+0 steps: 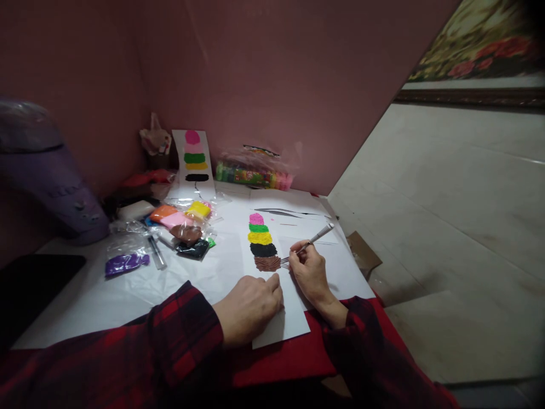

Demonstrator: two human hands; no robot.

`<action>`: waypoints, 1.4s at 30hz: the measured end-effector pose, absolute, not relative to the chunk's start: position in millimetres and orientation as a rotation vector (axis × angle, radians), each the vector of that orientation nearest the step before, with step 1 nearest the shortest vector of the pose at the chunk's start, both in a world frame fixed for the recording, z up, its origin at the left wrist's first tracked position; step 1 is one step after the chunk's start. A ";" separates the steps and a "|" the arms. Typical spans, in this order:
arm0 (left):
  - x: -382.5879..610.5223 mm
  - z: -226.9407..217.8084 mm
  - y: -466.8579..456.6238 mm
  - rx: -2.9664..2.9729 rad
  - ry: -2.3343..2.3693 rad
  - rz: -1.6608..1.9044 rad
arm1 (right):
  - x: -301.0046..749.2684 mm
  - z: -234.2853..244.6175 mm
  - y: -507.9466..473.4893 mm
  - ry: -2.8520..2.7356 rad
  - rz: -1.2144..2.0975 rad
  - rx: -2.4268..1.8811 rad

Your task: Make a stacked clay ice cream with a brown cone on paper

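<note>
My right hand (310, 270) is closed around a fork (317, 234), its tines at the right edge of a brown clay patch (267, 264). That patch is the lowest in a column on a white card (293, 309). Above it sit a black patch (263, 250), a yellow one (259, 238), a green one (258, 228) and a pink one (256, 218), their surfaces textured. Resting on the card just below the brown clay, my left hand (251, 307) has its fingers curled together; whatever they pinch, if anything, is hidden.
Bagged clay in several colours (179, 221) and a purple clay packet (126, 264) lie to the left. A painted sample card (196, 165) leans at the back beside a pack of coloured sticks (253, 175). A purple tumbler (55, 182) stands far left, near a black flat object (38, 289).
</note>
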State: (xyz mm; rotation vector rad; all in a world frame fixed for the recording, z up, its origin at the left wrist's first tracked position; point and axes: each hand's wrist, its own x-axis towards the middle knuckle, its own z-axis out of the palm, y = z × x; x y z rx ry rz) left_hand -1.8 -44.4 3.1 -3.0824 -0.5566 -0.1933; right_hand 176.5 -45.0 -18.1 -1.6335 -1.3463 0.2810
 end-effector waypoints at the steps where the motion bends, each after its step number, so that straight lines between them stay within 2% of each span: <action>1: -1.9 3.0 -44.4 -3.081 -0.554 -0.196 | 176.7 -18.6 -44.7 -1.354 0.279 -1.635; 42: -1.6 4.1 -44.3 -3.071 -0.558 -0.181 | 180.8 -22.1 -36.8 -1.385 0.270 -1.639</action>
